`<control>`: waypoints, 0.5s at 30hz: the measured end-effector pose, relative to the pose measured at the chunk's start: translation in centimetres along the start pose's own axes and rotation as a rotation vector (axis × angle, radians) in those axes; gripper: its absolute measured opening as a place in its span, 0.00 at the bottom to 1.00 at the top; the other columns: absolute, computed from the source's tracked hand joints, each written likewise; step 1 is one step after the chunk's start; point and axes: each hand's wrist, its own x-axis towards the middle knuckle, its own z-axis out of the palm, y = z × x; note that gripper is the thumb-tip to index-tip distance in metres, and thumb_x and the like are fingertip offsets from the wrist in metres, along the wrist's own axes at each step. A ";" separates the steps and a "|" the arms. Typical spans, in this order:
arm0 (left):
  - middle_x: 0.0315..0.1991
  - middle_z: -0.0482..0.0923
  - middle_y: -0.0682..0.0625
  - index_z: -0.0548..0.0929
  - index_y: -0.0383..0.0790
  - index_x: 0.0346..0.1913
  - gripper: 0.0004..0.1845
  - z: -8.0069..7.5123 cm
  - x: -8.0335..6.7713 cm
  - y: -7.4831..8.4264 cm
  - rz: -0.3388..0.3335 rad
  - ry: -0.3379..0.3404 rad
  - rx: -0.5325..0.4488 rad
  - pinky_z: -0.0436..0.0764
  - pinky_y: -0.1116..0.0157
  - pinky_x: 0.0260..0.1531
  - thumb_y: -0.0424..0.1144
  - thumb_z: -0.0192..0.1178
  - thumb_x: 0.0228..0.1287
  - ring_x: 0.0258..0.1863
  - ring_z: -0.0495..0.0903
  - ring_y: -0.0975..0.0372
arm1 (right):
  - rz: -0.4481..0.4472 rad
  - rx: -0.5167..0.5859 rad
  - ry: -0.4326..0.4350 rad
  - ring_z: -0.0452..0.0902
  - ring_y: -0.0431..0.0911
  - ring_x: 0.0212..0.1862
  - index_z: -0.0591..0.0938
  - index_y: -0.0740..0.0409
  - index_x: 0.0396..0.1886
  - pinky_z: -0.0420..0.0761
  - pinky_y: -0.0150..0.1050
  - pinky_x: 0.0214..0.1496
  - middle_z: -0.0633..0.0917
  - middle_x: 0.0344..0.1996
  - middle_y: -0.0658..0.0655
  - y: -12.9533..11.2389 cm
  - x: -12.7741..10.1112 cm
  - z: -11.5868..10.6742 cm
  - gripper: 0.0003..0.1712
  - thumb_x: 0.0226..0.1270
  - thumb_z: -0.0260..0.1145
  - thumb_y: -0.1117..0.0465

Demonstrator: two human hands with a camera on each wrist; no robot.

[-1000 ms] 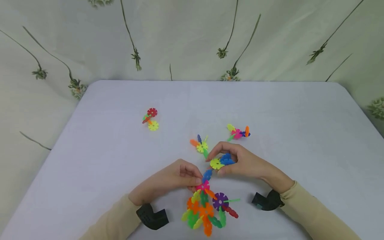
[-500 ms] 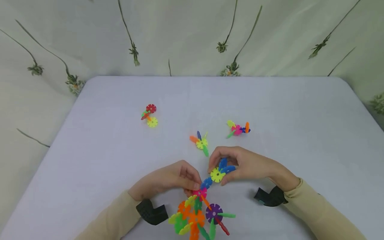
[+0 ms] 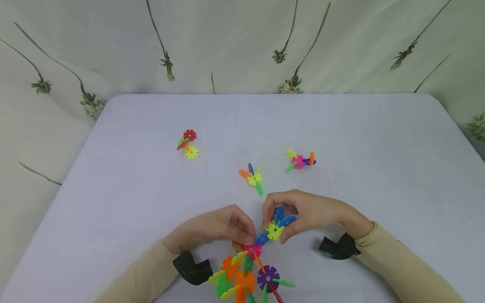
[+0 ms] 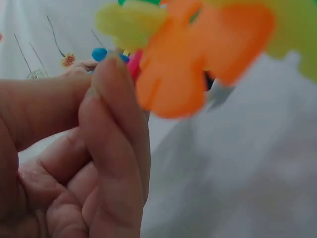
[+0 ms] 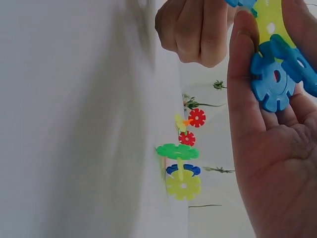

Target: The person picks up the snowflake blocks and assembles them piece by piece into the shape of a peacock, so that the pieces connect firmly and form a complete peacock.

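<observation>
My left hand [image 3: 246, 233] pinches the pink disc [image 3: 252, 250] at the top of a big many-coloured cluster of snowflake discs [image 3: 242, 282], which reaches the near table edge. My right hand [image 3: 274, 225] grips a small cluster, a yellow disc [image 3: 274, 230] with blue discs [image 3: 282, 216] slotted in. One blue disc [image 3: 261, 238] lies between the yellow and pink discs. In the right wrist view a blue disc [image 5: 272, 82] rests against my fingers. The left wrist view is filled by fingers [image 4: 114, 148] and a blurred orange disc [image 4: 198, 54].
Three small disc clusters lie on the white table [image 3: 360, 147]: red and yellow [image 3: 187, 143] at the far left, yellow with orange [image 3: 251, 179] just beyond my hands, pink with orange [image 3: 300, 160] to the right. A flower-patterned cloth [image 3: 227, 42] hangs behind.
Both hands and their pieces have drawn nearer to me. The yellow and blue cluster has come down closer to the pink disc. The three small clusters have not moved.
</observation>
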 end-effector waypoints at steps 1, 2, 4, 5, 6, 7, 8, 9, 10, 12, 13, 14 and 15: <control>0.25 0.80 0.48 0.81 0.24 0.36 0.11 0.1 0.1 -0.1 -0.014 0.005 -0.006 0.77 0.68 0.29 0.34 0.58 0.63 0.22 0.75 0.62 | -0.011 -0.004 -0.011 0.74 0.50 0.47 0.74 0.60 0.43 0.76 0.44 0.49 0.80 0.39 0.55 0.0 0.0 0.0 0.18 0.55 0.70 0.70; 0.25 0.80 0.48 0.81 0.24 0.36 0.11 0.2 0.2 -0.1 -0.024 0.010 -0.012 0.77 0.68 0.29 0.34 0.58 0.62 0.23 0.75 0.62 | -0.023 -0.014 -0.021 0.74 0.50 0.46 0.74 0.60 0.42 0.76 0.44 0.48 0.80 0.39 0.55 0.1 0.0 0.0 0.17 0.54 0.71 0.70; 0.26 0.80 0.49 0.81 0.24 0.36 0.11 0.6 0.3 -0.2 -0.058 0.026 -0.024 0.78 0.67 0.30 0.34 0.59 0.62 0.23 0.75 0.62 | -0.035 -0.027 -0.044 0.74 0.49 0.45 0.75 0.60 0.41 0.76 0.43 0.48 0.80 0.38 0.53 0.1 -0.1 0.0 0.17 0.54 0.71 0.70; 0.26 0.80 0.49 0.81 0.24 0.36 0.11 0.8 0.4 -0.2 -0.074 0.031 -0.031 0.78 0.67 0.30 0.34 0.59 0.62 0.24 0.76 0.62 | -0.034 -0.038 -0.055 0.75 0.48 0.45 0.75 0.60 0.41 0.77 0.42 0.47 0.80 0.38 0.52 0.1 -0.1 0.0 0.17 0.53 0.72 0.70; 0.26 0.80 0.49 0.81 0.24 0.36 0.12 1.0 0.5 -0.2 -0.090 0.034 -0.037 0.78 0.67 0.31 0.34 0.60 0.62 0.24 0.76 0.62 | -0.037 -0.052 -0.069 0.75 0.47 0.45 0.75 0.59 0.40 0.77 0.42 0.47 0.80 0.38 0.51 0.1 -0.2 0.0 0.17 0.53 0.72 0.70; 0.26 0.81 0.49 0.81 0.24 0.36 0.12 1.2 0.6 -0.2 -0.103 0.035 -0.044 0.79 0.67 0.31 0.34 0.60 0.62 0.24 0.77 0.62 | -0.033 -0.065 -0.087 0.76 0.46 0.44 0.76 0.58 0.40 0.77 0.41 0.47 0.81 0.38 0.50 0.0 -0.2 0.0 0.17 0.52 0.72 0.69; 0.26 0.81 0.50 0.80 0.23 0.37 0.11 1.3 0.7 -0.2 -0.107 0.021 -0.046 0.78 0.68 0.30 0.33 0.59 0.62 0.24 0.76 0.63 | -0.033 -0.079 -0.109 0.76 0.45 0.45 0.76 0.58 0.40 0.77 0.41 0.47 0.81 0.38 0.49 -0.1 -0.2 0.1 0.17 0.52 0.73 0.68; 0.26 0.80 0.50 0.80 0.21 0.37 0.11 1.5 0.8 -0.2 -0.109 0.003 -0.052 0.78 0.69 0.30 0.32 0.59 0.62 0.24 0.76 0.63 | -0.031 -0.084 -0.132 0.76 0.44 0.45 0.76 0.57 0.39 0.77 0.41 0.47 0.81 0.38 0.48 -0.1 -0.2 0.2 0.17 0.52 0.73 0.68; 0.26 0.80 0.50 0.79 0.20 0.38 0.11 1.6 0.9 -0.2 -0.107 -0.018 -0.057 0.78 0.70 0.30 0.31 0.58 0.63 0.24 0.76 0.64 | -0.035 -0.098 -0.149 0.76 0.43 0.44 0.77 0.57 0.39 0.78 0.40 0.47 0.81 0.38 0.48 -0.2 -0.1 0.2 0.17 0.51 0.73 0.67; 0.26 0.80 0.51 0.79 0.20 0.38 0.11 1.7 1.0 -0.3 -0.098 -0.041 -0.061 0.78 0.70 0.30 0.31 0.58 0.63 0.24 0.76 0.64 | -0.047 -0.123 -0.171 0.76 0.41 0.44 0.76 0.56 0.40 0.77 0.39 0.47 0.81 0.38 0.47 -0.4 -0.1 0.4 0.17 0.52 0.73 0.66; 0.26 0.80 0.51 0.79 0.20 0.38 0.11 1.7 1.0 -0.4 -0.093 -0.048 -0.059 0.78 0.71 0.30 0.30 0.58 0.63 0.24 0.76 0.64 | -0.058 -0.135 -0.178 0.76 0.40 0.45 0.76 0.56 0.40 0.77 0.39 0.48 0.81 0.39 0.47 -0.4 0.0 0.5 0.17 0.52 0.73 0.66; 0.27 0.80 0.50 0.79 0.21 0.38 0.10 1.6 0.9 -0.4 -0.084 -0.054 -0.049 0.78 0.70 0.30 0.30 0.58 0.63 0.24 0.76 0.64 | -0.067 -0.147 -0.178 0.76 0.40 0.45 0.76 0.56 0.41 0.77 0.38 0.48 0.81 0.39 0.47 -0.6 0.1 0.6 0.17 0.53 0.73 0.65; 0.27 0.80 0.50 0.79 0.22 0.38 0.10 1.5 0.8 -0.4 -0.076 -0.050 -0.039 0.78 0.70 0.31 0.30 0.58 0.63 0.25 0.77 0.64 | -0.073 -0.158 -0.173 0.76 0.40 0.45 0.75 0.56 0.42 0.77 0.39 0.49 0.81 0.40 0.47 -0.7 0.1 0.6 0.18 0.54 0.72 0.66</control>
